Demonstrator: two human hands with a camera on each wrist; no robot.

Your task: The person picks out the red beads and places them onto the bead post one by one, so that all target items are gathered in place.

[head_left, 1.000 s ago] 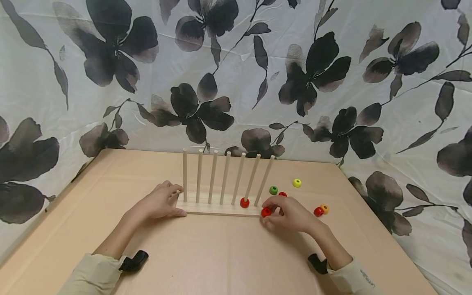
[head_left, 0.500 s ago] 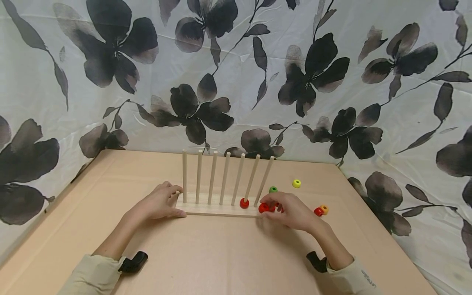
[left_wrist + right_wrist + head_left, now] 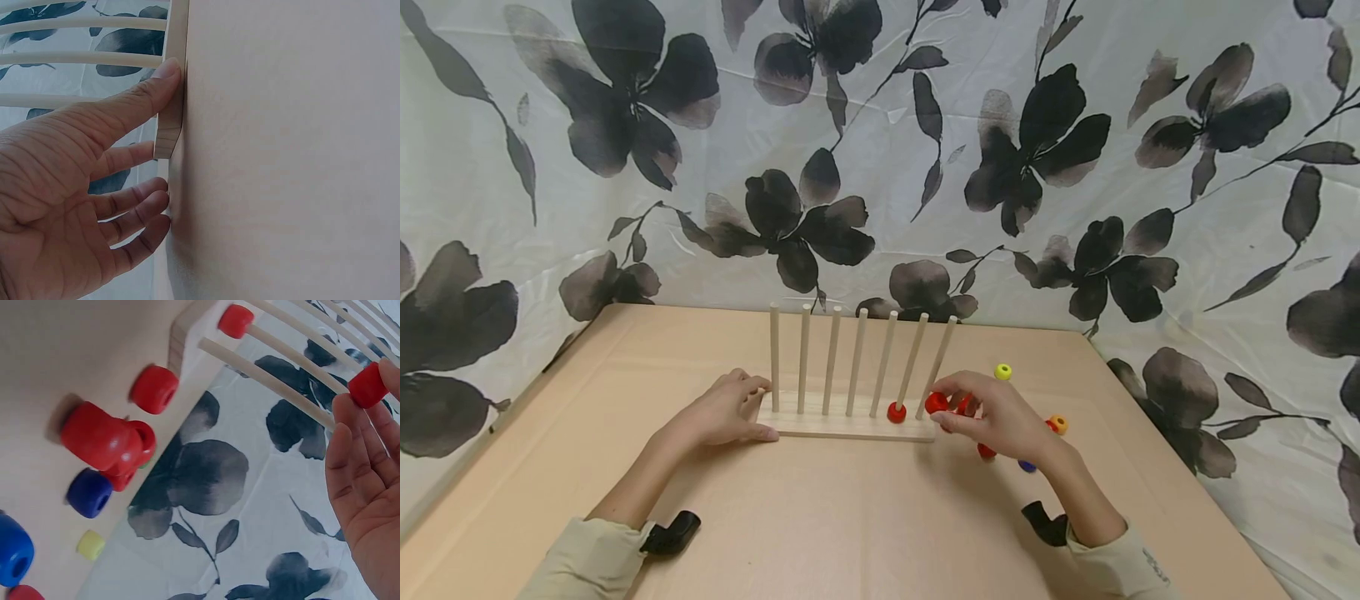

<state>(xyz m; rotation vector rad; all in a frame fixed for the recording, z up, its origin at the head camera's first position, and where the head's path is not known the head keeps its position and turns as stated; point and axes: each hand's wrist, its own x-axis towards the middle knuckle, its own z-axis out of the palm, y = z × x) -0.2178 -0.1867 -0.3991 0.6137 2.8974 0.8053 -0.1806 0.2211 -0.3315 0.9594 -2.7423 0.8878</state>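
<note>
A wooden peg rack (image 3: 842, 426) with a row of upright pegs stands in the middle of the head view. At its left end my left hand (image 3: 730, 408) holds the base, thumb (image 3: 140, 103) along the front edge and index finger behind. My right hand (image 3: 1000, 421) pinches a red bead (image 3: 369, 385) between thumb and fingertips, raised beside the rightmost peg (image 3: 940, 358). Another red bead (image 3: 897, 412) sits at the foot of the neighbouring peg. The right wrist view shows the pinched bead near the rightmost peg's upper part.
Loose beads lie right of the rack, several red (image 3: 154, 389), blue (image 3: 90, 492), yellow (image 3: 1003, 372) and orange (image 3: 1059, 424). My right hand partly covers them in the head view. A floral cloth (image 3: 880, 150) hangs behind the table (image 3: 820, 517).
My right hand has lifted the red bead from low beside the base's right end to higher by the rightmost peg. Red and blue beads now show beneath it. The left hand stays put.
</note>
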